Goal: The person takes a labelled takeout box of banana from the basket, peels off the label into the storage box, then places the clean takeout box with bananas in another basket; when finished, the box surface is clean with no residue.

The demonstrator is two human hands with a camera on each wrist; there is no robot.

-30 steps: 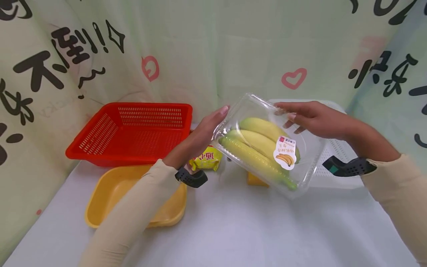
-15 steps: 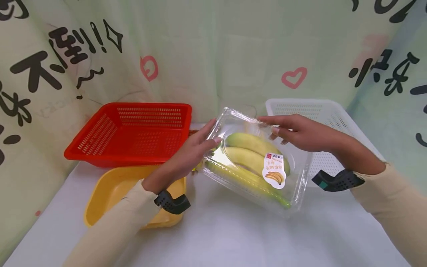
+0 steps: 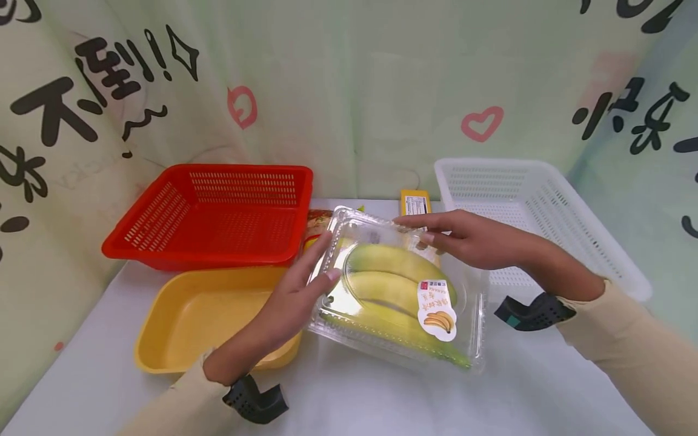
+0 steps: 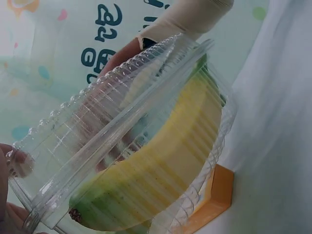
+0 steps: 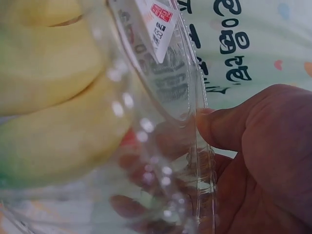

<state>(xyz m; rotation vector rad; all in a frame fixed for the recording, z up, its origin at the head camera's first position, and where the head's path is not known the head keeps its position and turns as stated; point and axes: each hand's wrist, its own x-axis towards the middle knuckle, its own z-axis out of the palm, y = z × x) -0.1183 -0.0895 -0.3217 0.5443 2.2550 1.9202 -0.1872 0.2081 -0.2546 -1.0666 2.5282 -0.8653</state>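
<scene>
A clear plastic clamshell box of bananas is held tilted over the white tabletop. On its lid sits a white label with a banana picture. My left hand grips the box's left edge, thumb on top. At the far right edge, my right hand pinches the rim; the right wrist view shows the thumb on the near side and fingers behind the clear plastic. Through the box wall in the left wrist view, a yellow banana with a green end shows.
A red basket stands at the back left, a yellow tray in front of it. A white basket stands at the back right. Behind the box are a yellow carton and a partly hidden colourful packet.
Both hands have brought the banana box down and to the left, nearer the body. The yellow carton behind it and more of the white basket have come into view.
</scene>
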